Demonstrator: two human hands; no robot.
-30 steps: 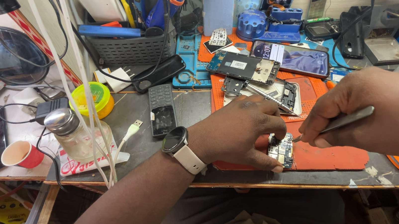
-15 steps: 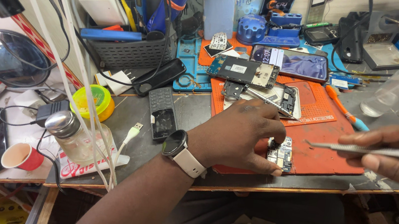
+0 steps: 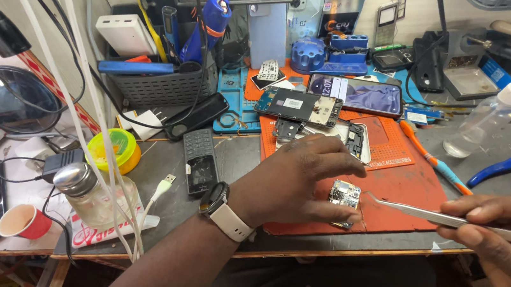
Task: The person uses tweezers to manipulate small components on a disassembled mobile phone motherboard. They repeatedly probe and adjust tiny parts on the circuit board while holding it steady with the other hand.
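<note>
Now tweezers (image 3: 452,218) beside circuit board (image 3: 344,193)

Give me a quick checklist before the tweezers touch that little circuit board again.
1. Small circuit board lying on the orange mat: ok.
2. Left hand steadying the board, fingertips at its edge: ok.
3. Tweezers held in the right hand, tip close to the board but not touching: ok.
4. Tweezer tips holding a part: cannot tell, too small.
5. Board's near edge close to the mat's front edge: not ok.
6. Spray bottle upright, away from the hands: ok.
</note>
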